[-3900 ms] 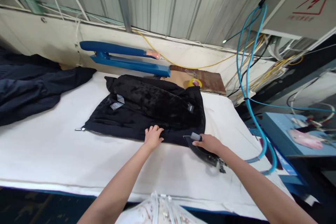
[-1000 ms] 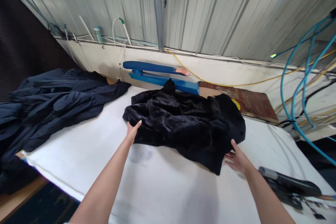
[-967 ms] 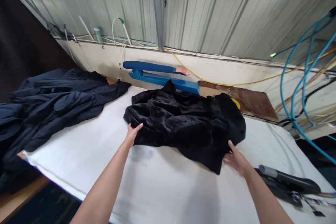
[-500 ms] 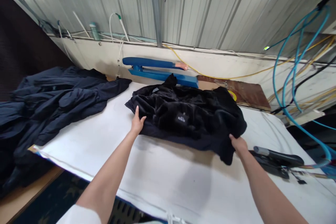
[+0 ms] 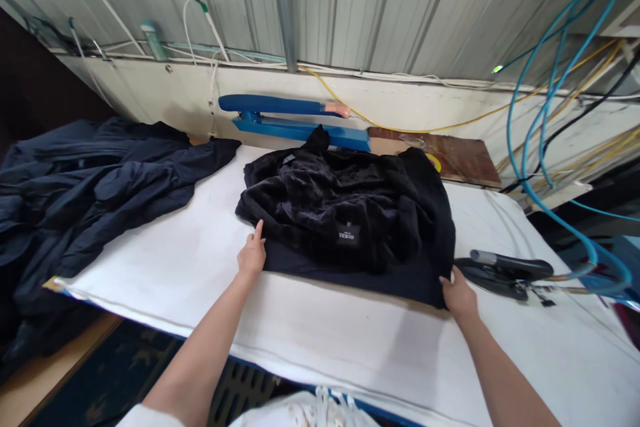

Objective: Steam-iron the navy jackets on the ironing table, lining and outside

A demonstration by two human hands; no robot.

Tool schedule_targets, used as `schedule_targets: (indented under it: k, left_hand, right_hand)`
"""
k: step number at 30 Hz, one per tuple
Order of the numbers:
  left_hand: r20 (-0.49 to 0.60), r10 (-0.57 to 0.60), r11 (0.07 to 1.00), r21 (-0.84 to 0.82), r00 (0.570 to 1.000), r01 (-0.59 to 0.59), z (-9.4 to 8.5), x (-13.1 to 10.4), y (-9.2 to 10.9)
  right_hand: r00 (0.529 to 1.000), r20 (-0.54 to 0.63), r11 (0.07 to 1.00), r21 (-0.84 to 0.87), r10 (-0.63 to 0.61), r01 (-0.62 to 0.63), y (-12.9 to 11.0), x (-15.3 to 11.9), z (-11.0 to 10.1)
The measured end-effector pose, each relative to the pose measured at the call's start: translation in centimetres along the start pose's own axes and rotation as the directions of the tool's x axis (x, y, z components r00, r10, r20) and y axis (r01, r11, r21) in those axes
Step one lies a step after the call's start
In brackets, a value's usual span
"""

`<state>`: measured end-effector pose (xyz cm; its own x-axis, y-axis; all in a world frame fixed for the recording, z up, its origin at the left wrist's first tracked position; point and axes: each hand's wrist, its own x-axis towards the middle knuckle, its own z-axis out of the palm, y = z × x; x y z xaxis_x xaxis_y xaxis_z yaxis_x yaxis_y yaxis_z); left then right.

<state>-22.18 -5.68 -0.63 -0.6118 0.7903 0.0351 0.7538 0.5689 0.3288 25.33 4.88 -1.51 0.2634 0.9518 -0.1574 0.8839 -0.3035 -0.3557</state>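
Observation:
A black jacket (image 5: 320, 207) with a shiny plush lining lies on the white-covered table (image 5: 320, 333). Its lining shows a GUESS label (image 5: 349, 235), upside down from where I look. At the jacket's near left edge, my left hand (image 5: 251, 253) pinches the fabric, index finger lying along it. My right hand (image 5: 459, 293) grips the near right corner between thumb and fingers. The smooth near hem stretches fairly straight between the two hands. Just beyond my right hand rests a black steam iron (image 5: 507, 273) with a hose.
Dark navy jackets (image 5: 110, 180) are heaped on the left. At the back stands a blue sleeve board (image 5: 295, 113), beside a brown board (image 5: 465, 157) with a yellow tape roll (image 5: 433, 162). Blue hoses (image 5: 515, 113) hang at right. A corrugated metal wall (image 5: 380, 13) rises behind.
The jacket's near edge has come down flat onto the table and straightened; the drooping right corner is spread out. My hands keep hold of it. The view has shifted slightly.

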Motion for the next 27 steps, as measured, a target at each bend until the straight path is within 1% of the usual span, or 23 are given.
schedule_targets:
  k: [1, 2, 4, 5, 6, 7, 8, 9, 10, 11, 12, 13, 14, 15, 18, 19, 20, 21, 23, 25, 27]
  left_hand:
    - [-0.006, -0.018, 1.0, 0.012, 1.0, 0.018, 0.1, 0.0, -0.3]
    - [-0.037, -0.029, 0.999, 0.022, 0.999, 0.03, 0.1, -0.2, -0.5]
    - [-0.163, -0.041, 0.999, 0.018, 0.986, 0.044, 0.1, -1.0, -0.1]
    - [-0.226, -0.028, 1.0, 0.0, 0.974, 0.029, 0.2, -1.5, 0.5]
    - [-0.262, 0.022, 0.999, -0.027, 0.965, -0.03, 0.3, -2.2, 1.3]
    - [-0.257, 0.122, 0.987, -0.066, 0.959, -0.144, 0.5, -2.9, 2.4]
    - [-0.213, 0.273, 0.945, -0.121, 0.938, -0.303, 0.8, -3.7, 3.8]
    - [-0.146, 0.456, 0.857, -0.196, 0.878, -0.477, 1.3, -4.5, 5.3]
    - [-0.075, 0.638, 0.722, -0.287, 0.767, -0.629, 1.8, -5.4, 6.9]
    - [-0.024, 0.772, 0.581, -0.377, 0.635, -0.721, 2.5, -6.4, 8.7]
    - [0.013, 0.852, 0.473, -0.444, 0.523, -0.761, 3.1, -7.3, 10.4]
    - [0.052, 0.888, 0.424, -0.48, 0.457, -0.768, 3.7, -8.2, 12.0]
    - [0.102, 0.9, 0.417, -0.489, 0.424, -0.766, 4.2, -9.1, 13.4]
    - [0.16, 0.899, 0.432, -0.475, 0.407, -0.767, 4.6, -9.9, 14.7]
    - [0.324, 0.866, 0.483, -0.34, 0.381, -0.807, 5.1, -12.0, 17.6]
    - [0.362, 0.852, 0.488, -0.284, 0.379, -0.825, 5.2, -12.6, 18.3]
    - [0.389, 0.835, 0.498, -0.23, 0.39, -0.836, 5.3, -13.2, 19.0]
    - [0.41, 0.815, 0.513, -0.18, 0.41, -0.839, 5.4, -13.7, 19.6]
    - [0.429, 0.773, 0.554, -0.096, 0.467, -0.827, 5.9, -14.6, 20.6]
    - [0.425, 0.736, 0.59, -0.018, 0.528, -0.808, 6.5, -15.4, 21.3]
    - [0.401, 0.71, 0.613, 0.051, 0.578, -0.788, 6.9, -16.0, 21.5]
  right_hand:
    - [0.999, -0.015, 0.999, -0.02, 0.042, -0.042, 0.5, -0.4, -0.1]
    - [0.996, -0.037, 0.996, -0.044, 0.081, -0.083, 0.8, -1.0, -0.2]
    - [0.982, -0.103, 0.984, -0.064, 0.157, -0.164, 0.7, -2.2, 0.1]
    - [0.975, -0.12, 0.977, -0.08, 0.187, -0.197, 0.3, -2.8, 0.2]
    - [0.971, -0.12, 0.97, -0.105, 0.206, -0.219, -0.3, -3.4, 0.4]
    - [0.972, -0.099, 0.965, -0.136, 0.211, -0.223, -0.9, -4.0, 0.5]
    - [0.977, -0.07, 0.962, -0.172, 0.202, -0.212, -1.5, -4.4, 0.6]
    - [0.982, -0.038, 0.96, -0.208, 0.184, -0.188, -1.9, -4.8, 0.6]
    - [0.988, -0.008, 0.958, -0.241, 0.156, -0.153, -2.2, -5.0, 0.6]
    - [0.992, 0.021, 0.957, -0.267, 0.122, -0.112, -2.3, -5.1, 0.4]
    - [0.995, 0.047, 0.956, -0.286, 0.085, -0.068, -2.1, -5.1, 0.2]
    - [0.996, 0.065, 0.954, -0.298, 0.054, -0.032, -1.7, -5.0, -0.1]
    - [0.997, 0.073, 0.951, -0.307, 0.035, -0.011, -1.0, -4.8, -0.5]
    - [0.997, 0.077, 0.949, -0.315, 0.026, -0.001, -0.1, -4.7, -0.8]
    - [0.997, 0.072, 0.945, -0.326, 0.004, 0.02, 2.6, -4.3, -1.6]
    - [0.997, 0.073, 0.944, -0.328, -0.012, 0.035, 3.3, -4.3, -1.7]
    - [0.997, 0.076, 0.943, -0.328, -0.028, 0.051, 3.9, -4.2, -1.7]
    - [0.996, 0.076, 0.943, -0.327, -0.04, 0.063, 4.3, -4.3, -1.6]
    - [0.994, 0.089, 0.942, -0.324, -0.058, 0.084, 4.7, -4.3, -1.4]
    - [0.989, 0.118, 0.942, -0.313, -0.084, 0.117, 4.9, -4.3, -1.3]
    - [0.982, 0.14, 0.941, -0.299, -0.124, 0.161, 5.1, -4.2, -1.2]
